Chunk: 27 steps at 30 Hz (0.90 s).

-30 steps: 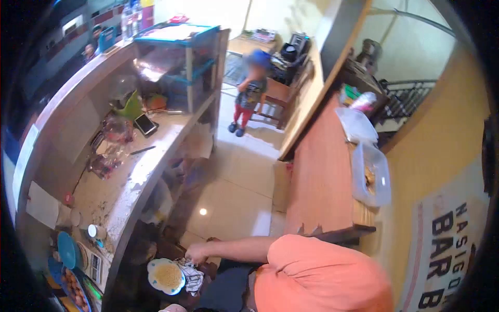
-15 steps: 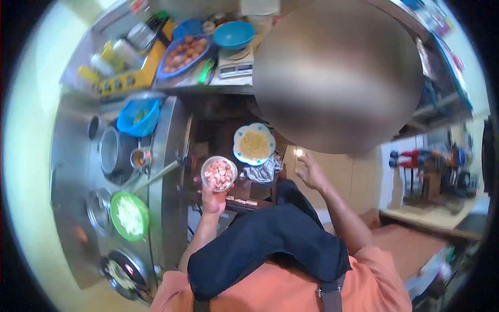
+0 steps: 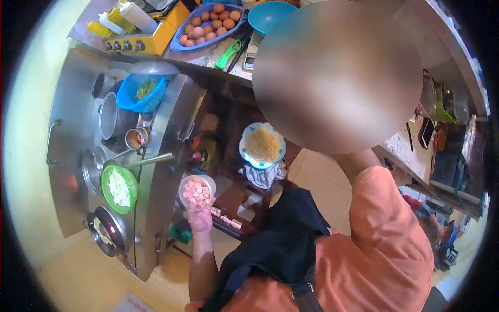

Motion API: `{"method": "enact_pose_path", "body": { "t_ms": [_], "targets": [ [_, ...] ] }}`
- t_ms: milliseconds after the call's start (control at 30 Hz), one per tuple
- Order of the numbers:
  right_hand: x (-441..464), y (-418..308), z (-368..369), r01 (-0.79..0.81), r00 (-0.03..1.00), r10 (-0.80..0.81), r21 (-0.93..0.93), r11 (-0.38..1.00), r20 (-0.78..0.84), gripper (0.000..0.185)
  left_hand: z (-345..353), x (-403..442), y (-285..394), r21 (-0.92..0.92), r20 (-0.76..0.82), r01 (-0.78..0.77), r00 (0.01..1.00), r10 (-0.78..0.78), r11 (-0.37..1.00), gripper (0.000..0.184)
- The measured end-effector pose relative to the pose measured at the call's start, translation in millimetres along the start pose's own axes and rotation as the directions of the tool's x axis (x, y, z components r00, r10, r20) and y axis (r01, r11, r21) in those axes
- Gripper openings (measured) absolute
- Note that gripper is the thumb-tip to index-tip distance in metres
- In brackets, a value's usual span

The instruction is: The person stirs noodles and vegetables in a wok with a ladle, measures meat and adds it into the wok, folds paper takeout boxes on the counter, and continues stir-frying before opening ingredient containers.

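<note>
My left hand [image 3: 200, 219] holds a round white container [image 3: 197, 191] of pink sliced pieces from below. Beyond it, a scalloped plate [image 3: 262, 146] with pale yellow crumbs or noodles rests on a checked cloth [image 3: 263, 176] on a dark wooden stool or shelf. Several small wrapped pieces [image 3: 226, 219] lie on its lower ledge. My right forearm [image 3: 355, 162] reaches up toward the counter, and the hand is hidden by a blurred round patch.
Left: steel stove with green bowl of white shreds [image 3: 119, 190], blue basket [image 3: 142, 93], pan [image 3: 108, 231] and a protruding handle [image 3: 153, 159]. Counter above: egg basket [image 3: 208, 26], green peeler [image 3: 228, 54], blue bowl [image 3: 271, 17]. A phone [image 3: 427, 132] lies on the right counter.
My right hand, open over the floor half a second ago, has gone behind the blurred patch as the arm reached up. My left hand still holds the container. The view has turned.
</note>
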State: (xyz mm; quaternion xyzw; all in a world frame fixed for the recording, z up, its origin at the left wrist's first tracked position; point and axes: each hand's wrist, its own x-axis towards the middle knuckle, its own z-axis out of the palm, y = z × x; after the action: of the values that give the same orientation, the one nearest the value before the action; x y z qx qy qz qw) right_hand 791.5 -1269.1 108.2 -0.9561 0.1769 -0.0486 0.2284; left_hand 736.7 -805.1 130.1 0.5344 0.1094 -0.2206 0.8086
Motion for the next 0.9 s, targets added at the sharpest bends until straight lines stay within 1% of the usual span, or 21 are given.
{"method": "enact_pose_path", "body": {
  "t_ms": [100, 133, 167, 233, 267, 333, 367, 400, 433, 500, 533, 600, 633, 667, 700, 733, 767, 800, 833, 867, 900],
  "targets": [
    [-5, -10, -15, 0.056, 0.993, -0.050, 0.053, 0.997, -0.109, 0.040, 8, -6, 5, 0.000, -0.031, -0.024, 0.999, 0.024, 1.000, 0.065],
    [-11, -15, -25, 0.057, 0.989, -0.030, 0.185, 0.981, -0.148, 0.035, 11, -9, 5, 0.026, -0.067, -0.023, 0.997, 0.025, 0.999, 0.065],
    [-20, -28, -40, 0.064, 0.984, -0.007, 0.314, 0.947, -0.180, 0.030, 16, -7, 8, 0.030, -0.004, -0.005, 1.000, 0.005, 1.000, 0.063],
    [-57, -79, -59, 0.082, 0.997, -0.079, 0.496, 0.865, -0.027, 0.026, 48, 0, 9, 0.066, 0.006, 0.005, 1.000, -0.005, 0.998, 0.062],
    [-76, -105, -61, 0.295, 0.948, -0.310, 0.540, 0.788, -0.065, 0.026, 66, 2, 8, 0.113, 0.027, 0.030, 0.999, -0.033, 0.993, 0.062],
    [-109, -147, -48, 0.533, 0.746, -0.655, 0.480, 0.697, 0.123, 0.020, 75, 18, -13, 0.234, 0.222, -0.093, 0.974, 0.039, 0.968, 0.062],
    [-118, -159, -36, 0.538, 0.742, -0.649, 0.428, 0.726, 0.167, 0.022, 98, 18, -10, 0.069, 0.250, 0.003, 0.968, -0.020, 0.998, 0.061],
    [-121, -165, -26, 0.544, 0.740, -0.639, 0.373, 0.752, 0.208, 0.024, 105, 22, -16, 0.121, 0.227, 0.068, 0.969, -0.094, 0.990, 0.061],
    [-116, -164, -19, 0.551, 0.740, -0.642, 0.366, 0.750, 0.200, 0.024, 115, 26, -24, 0.052, 0.255, 0.108, 0.960, -0.118, 0.993, 0.059],
    [-96, -158, -20, 0.782, 0.582, -0.735, 0.010, 0.624, 0.348, 0.034, 145, 40, -26, -0.019, 0.291, 0.143, 0.948, -0.131, 0.990, 0.058],
    [-87, -154, -24, 0.783, 0.582, -0.735, 0.003, 0.622, 0.347, 0.034, 160, 47, -24, -0.024, 0.281, 0.161, 0.948, -0.148, 0.987, 0.058],
    [-62, -151, -51, 0.761, 0.558, -0.662, 0.009, 0.649, 0.500, 0.041, 185, 67, -21, -0.033, 0.275, 0.175, 0.948, -0.160, 0.984, 0.059],
    [-40, -161, -82, 0.514, 0.607, -0.469, 0.134, 0.848, 0.641, 0.036, 198, 82, -18, 0.005, 0.255, 0.191, 0.949, -0.186, 0.982, 0.058],
    [-11, -142, -57, 0.697, 0.449, -0.595, 0.155, 0.700, 0.666, 0.025, 211, 98, -15, 0.045, 0.233, 0.206, 0.949, -0.211, 0.978, 0.058],
    [-2, -147, -89, 0.510, 0.698, -0.524, 0.175, 0.842, 0.488, 0.017, 234, 107, -2, 0.034, 0.251, 0.197, 0.947, -0.199, 0.980, 0.057],
    [19, -140, -90, 0.503, 0.731, -0.532, 0.189, 0.843, 0.427, 0.016, 261, 113, 15, 0.024, 0.269, 0.188, 0.945, -0.187, 0.982, 0.056],
    [41, -134, -90, 0.643, 0.695, -0.588, 0.008, 0.766, 0.413, 0.015, 287, 122, 30, -0.004, 0.269, 0.171, 0.949, -0.164, 0.985, 0.053],
    [43, -147, -137, 0.467, 0.768, -0.418, 0.024, 0.884, 0.484, 0.014, 310, 132, 43, -0.032, 0.267, 0.156, 0.953, -0.142, 0.987, 0.051],
    [59, -143, -147, 0.569, 0.767, -0.517, -0.032, 0.821, 0.381, 0.013, 331, 142, 53, -0.040, 0.250, 0.152, 0.959, -0.137, 0.988, 0.049],
    [78, -142, -160, 0.589, 0.734, -0.477, -0.103, 0.801, 0.484, 0.017, 349, 155, 60, -0.049, 0.234, 0.146, 0.963, -0.130, 0.988, 0.048],
    [96, -134, -165, 0.600, 0.745, -0.505, -0.107, 0.793, 0.437, 0.019, 362, 172, 63, -0.035, 0.266, 0.141, 0.956, -0.127, 0.989, 0.047]
  ]
}}
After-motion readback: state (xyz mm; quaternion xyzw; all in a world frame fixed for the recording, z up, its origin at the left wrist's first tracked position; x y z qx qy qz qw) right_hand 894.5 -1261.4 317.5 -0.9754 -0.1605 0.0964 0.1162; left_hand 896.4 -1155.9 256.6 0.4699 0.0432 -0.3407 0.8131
